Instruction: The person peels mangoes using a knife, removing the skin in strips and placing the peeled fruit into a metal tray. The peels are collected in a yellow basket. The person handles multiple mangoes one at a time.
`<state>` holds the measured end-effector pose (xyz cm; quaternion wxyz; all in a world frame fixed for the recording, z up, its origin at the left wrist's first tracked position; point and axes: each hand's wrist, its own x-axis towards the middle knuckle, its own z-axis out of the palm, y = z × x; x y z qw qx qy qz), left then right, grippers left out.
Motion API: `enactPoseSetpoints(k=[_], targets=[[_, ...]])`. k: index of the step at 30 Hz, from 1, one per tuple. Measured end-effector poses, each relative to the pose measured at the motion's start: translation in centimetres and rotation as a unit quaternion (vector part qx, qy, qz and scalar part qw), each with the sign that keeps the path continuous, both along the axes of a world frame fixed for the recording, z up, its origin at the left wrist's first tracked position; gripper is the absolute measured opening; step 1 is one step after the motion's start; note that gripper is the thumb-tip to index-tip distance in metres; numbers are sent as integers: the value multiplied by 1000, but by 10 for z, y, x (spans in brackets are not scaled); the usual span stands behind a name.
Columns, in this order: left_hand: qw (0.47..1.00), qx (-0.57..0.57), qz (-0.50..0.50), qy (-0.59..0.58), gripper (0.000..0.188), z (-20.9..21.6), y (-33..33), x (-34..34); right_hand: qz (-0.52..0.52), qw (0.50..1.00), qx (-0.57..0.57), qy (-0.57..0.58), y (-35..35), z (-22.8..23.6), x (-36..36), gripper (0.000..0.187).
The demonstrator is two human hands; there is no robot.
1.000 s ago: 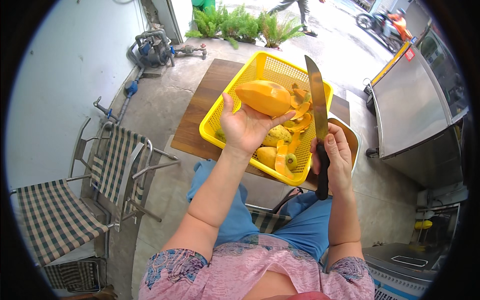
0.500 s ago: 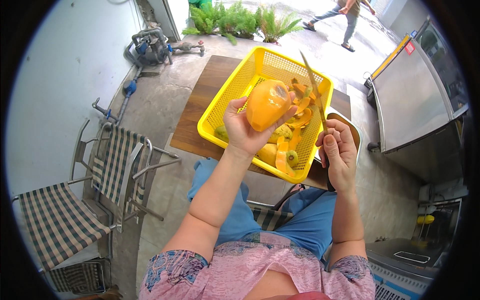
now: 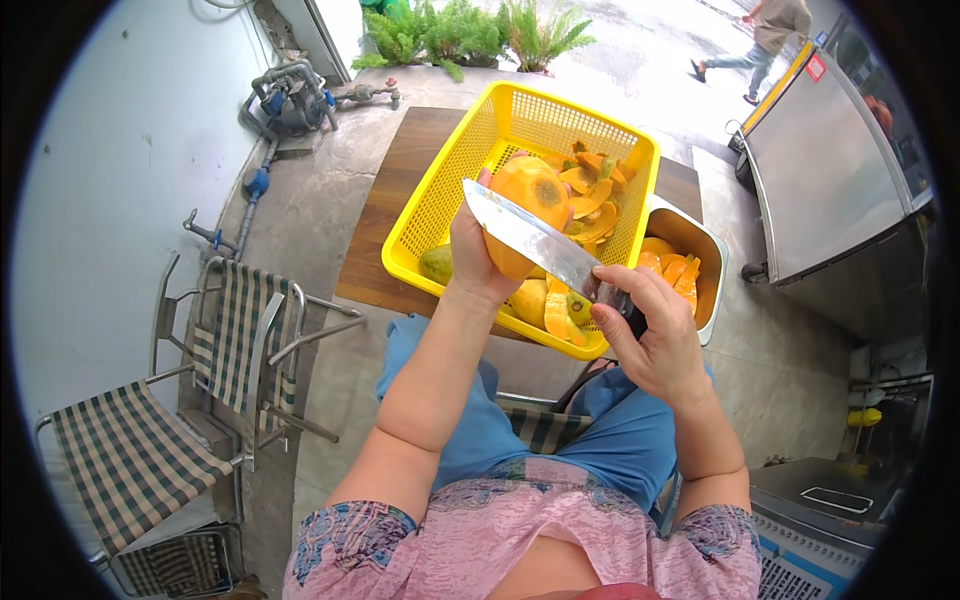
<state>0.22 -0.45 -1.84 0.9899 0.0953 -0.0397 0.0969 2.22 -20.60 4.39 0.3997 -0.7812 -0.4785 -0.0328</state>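
Observation:
A peeled orange papaya [image 3: 538, 187] rests in my left hand [image 3: 474, 258], whose fingers wrap it from below, above a yellow basket [image 3: 425, 205]. My right hand [image 3: 658, 335] grips a knife [image 3: 530, 237] by its dark handle. The wide blade lies slantwise across the near side of the papaya, its tip toward my left hand; whether it touches or cuts the flesh I cannot tell. Curled peels [image 3: 598, 215] fill the basket's right part. Near its front lie a greenish papaya [image 3: 437, 263] and yellow fruit [image 3: 529, 300], partly covered by peel strips.
Under the basket stands a brown wooden table [image 3: 385, 225]. On its right, a metal pan [image 3: 712, 300] holds orange papaya pieces [image 3: 676, 268]. Checkered folding chairs [image 3: 140, 455] are at left, pipes [image 3: 295, 95] by the wall, a steel cabinet [image 3: 840, 180] at right. A person [image 3: 768, 45] walks outside beyond ferns.
The knife has swung from upright at the right down and left across the papaya. My right hand turned over with it. The walking person moved farther right, and the metal pan's contents now show.

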Motion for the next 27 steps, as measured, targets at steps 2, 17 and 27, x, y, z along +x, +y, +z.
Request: enactPoseSetpoints(k=[2,17,27], targets=[[1000,7,3,12,46,0,0,0,0,1000,3,-2,0,-1,1,30],[993,93,-35,65,48,1,9,-3,-3,1000,-5,3,-4,-4,3,30],[989,127,-53,49,50,-4,7,-2,-15,998,1,59,-6,-12,14,27]])
